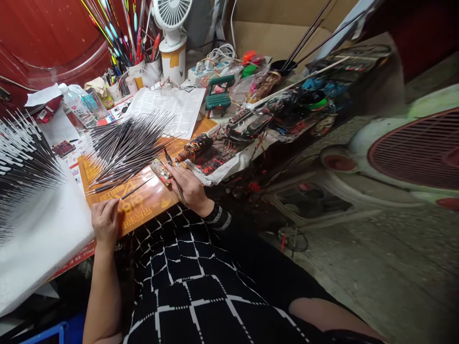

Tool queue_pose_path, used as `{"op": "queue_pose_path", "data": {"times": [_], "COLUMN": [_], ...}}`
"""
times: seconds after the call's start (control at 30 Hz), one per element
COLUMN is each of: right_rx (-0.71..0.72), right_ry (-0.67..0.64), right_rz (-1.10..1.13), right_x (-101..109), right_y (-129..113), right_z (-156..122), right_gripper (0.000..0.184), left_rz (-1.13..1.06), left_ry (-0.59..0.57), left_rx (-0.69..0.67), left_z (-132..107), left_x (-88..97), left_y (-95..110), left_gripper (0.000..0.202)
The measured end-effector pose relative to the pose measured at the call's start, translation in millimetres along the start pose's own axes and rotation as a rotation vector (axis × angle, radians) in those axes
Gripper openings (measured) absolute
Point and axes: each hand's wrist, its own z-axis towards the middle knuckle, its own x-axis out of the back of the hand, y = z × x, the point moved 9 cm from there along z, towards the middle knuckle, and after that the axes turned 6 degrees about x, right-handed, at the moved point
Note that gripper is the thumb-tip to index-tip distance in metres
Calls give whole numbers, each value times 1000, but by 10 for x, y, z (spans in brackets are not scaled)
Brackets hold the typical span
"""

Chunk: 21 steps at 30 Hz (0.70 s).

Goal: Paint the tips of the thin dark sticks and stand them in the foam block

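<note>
My left hand (105,216) pinches one end of a slim dark fishing float (134,190) above the orange sheet at the table's front. The float slants up to the right toward a small paint-spattered block (161,172). At that block rests my right hand (191,187), with a dark pen-like tool (167,155) between its fingers; the tool's lower end passes under the palm. Some fingertips are hidden by the hand itself. Beyond both hands lies a heap of similar dark floats (125,143) with thin pointed ends.
On the left, a white foam block (43,239) bears many upright floats with white tips. A white fan (172,14), cups of colourful floats and a green miniature chair (219,98) stand behind. Paint-stained clutter (215,155) fills the right. A larger fan (419,143) is beside the table.
</note>
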Motion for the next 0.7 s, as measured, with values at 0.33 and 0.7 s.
{"op": "queue_pose_path", "data": {"times": [0.33, 0.7], "right_rx": [-33, -52], "right_ry": [-6, 10], "right_rz": [20, -22], "right_x": [-3, 2], "right_y": [28, 30], "right_z": [-31, -41], "right_gripper": [51, 47], "left_rz": [-12, 2], "left_ry": [-31, -33], "left_rx": [65, 65], "left_z": [-18, -25], "left_x": [-21, -75], "left_y": [-52, -28], "left_gripper": [22, 22]}}
